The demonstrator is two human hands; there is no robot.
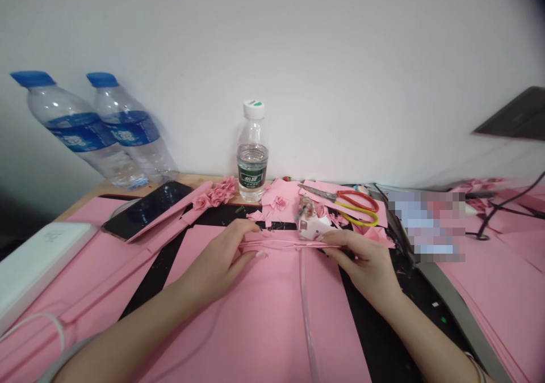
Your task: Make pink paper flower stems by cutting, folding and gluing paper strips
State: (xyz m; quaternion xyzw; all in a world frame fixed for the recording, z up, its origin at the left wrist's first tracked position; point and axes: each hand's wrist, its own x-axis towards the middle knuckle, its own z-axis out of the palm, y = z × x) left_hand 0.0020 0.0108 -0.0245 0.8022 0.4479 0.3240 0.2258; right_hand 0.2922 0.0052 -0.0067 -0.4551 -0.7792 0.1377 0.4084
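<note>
Both hands pinch a narrow, layered piece of folded pink paper (285, 245), held level between them. My left hand (227, 252) grips its left end, thumb below and fingers above. My right hand (368, 261) is closed on the right end. Beneath lies a large pink sheet (251, 320), with a long, thin, pale translucent strip (307, 320) running down it. Just behind the right fingers is a small whitish-pink object with dark marks (309, 228), its kind unclear. Scissors (340, 198) with red and yellow handles rest on pink paper beyond.
A small water bottle (252, 167) stands by the wall; two large bottles (123, 127) lean at left. Near them are a phone (147, 210), a white power bank (46, 264) and pink paper roses (217, 193). More pink sheets (502, 275) and a black cable (485, 227) lie right.
</note>
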